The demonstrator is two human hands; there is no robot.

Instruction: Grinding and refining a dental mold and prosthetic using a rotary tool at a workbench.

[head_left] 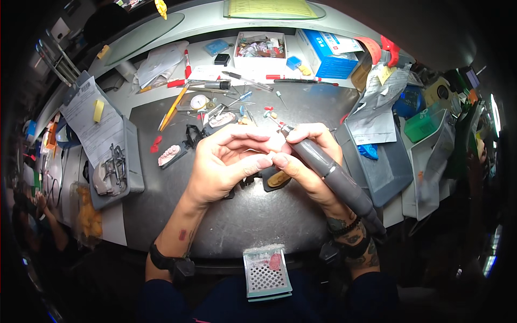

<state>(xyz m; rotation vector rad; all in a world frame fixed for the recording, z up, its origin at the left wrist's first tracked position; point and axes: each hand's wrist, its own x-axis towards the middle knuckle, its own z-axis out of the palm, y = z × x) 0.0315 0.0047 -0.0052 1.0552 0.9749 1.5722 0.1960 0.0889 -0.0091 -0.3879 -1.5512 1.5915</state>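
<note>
Nearest, at the lower edge: a pale perforated tray (264,279), with a reddish lump (274,262) near its upper right corner. Just beyond, to either side, black wrist straps (161,259) on two forearms reaching over a dark metal worktop (215,223).

Above the middle of the worktop, a left hand (207,167) with thumb and fingertips together, clamped on a small pale pinkish piece (276,142). Beside it, a right hand (306,175) with fingers closed around a thick grey handpiece (324,164), and with its thumb tip just beside the left thumb tip. Handpiece slanted, with its slim tip up and to the left, close to the piece; contact between tip and piece impossible to tell. Partly hidden beneath the hands, a yellowish model (278,178) on a dark base.

Farther, left of the hands: a pink dental cast (169,155), some red scraps (155,143) and a black hinged frame (193,135). At the worktop's sides, a grey left bin (134,161) holding a metal frame (116,161), and a grey right bin (388,175) under papers. Behind, a yellow pencil (173,109) and a round dial gauge (199,102). Farthest along the back: a white box (260,64) full of small packets, a blue carton (326,56), and a yellow sheet (269,8) at the top edge.
</note>
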